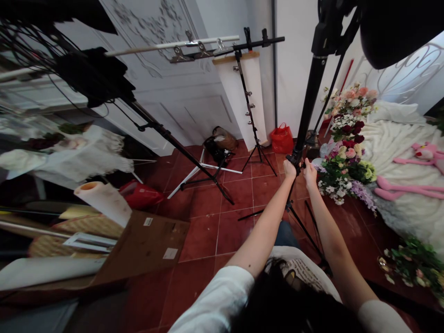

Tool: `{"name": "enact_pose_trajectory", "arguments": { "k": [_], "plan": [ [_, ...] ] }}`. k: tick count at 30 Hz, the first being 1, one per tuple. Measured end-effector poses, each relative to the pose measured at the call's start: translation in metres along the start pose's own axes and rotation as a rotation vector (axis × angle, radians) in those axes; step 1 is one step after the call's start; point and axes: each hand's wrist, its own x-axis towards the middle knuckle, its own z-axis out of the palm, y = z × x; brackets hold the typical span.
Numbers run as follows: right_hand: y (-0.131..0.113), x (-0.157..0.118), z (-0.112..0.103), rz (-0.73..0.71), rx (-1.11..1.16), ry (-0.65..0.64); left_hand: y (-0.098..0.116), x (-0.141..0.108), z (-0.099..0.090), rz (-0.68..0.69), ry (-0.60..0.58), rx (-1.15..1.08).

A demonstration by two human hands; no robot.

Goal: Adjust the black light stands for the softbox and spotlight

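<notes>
A tall black light stand point(311, 99) rises in front of me, its legs spread on the red tiles and a large black lamp head point(398, 32) at its top right. My left hand point(290, 170) is wrapped round the stand's column just under a black clamp collar point(295, 157). On the other side of the column, my right hand point(310, 173) is closed at the collar's knob, its fingers curled. The knob itself is mostly hidden by the fingers.
Left of centre stands another black light stand point(156, 127). A backdrop stand with metal clips point(248, 92) is by the wall, beside a red bag point(281, 138). Flowers point(350, 152) and a pink plush toy point(426, 155) lie right. A cardboard box point(145, 240) holds rolls at left.
</notes>
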Motion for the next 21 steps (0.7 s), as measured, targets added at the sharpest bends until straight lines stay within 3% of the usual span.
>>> {"name": "enact_pose_trajectory", "arguments": {
  "k": [2,5,9,13,17,19,21],
  "plan": [
    [0.008,-0.026,-0.014,-0.038,0.035,0.040,0.000,0.000,0.000,-0.003,0.012,-0.006],
    [0.027,-0.083,-0.054,0.046,-0.004,0.040,0.002,-0.002,0.000,0.007,-0.031,-0.026],
    [0.042,-0.168,-0.133,0.194,-0.147,0.157,0.003,-0.003,-0.002,0.010,-0.046,-0.014],
    [0.032,-0.234,-0.210,0.295,-0.286,0.210,0.005,-0.003,-0.001,0.007,-0.014,0.005],
    [0.018,-0.271,-0.260,0.270,-0.151,0.320,0.013,-0.003,0.003,0.005,0.009,-0.030],
    [0.015,-0.279,-0.270,0.205,-0.017,0.445,0.018,-0.006,0.004,0.000,0.016,-0.061],
    [0.015,-0.284,-0.274,0.173,0.045,0.478,0.021,-0.013,0.004,-0.007,0.029,-0.079]
  ]
}}
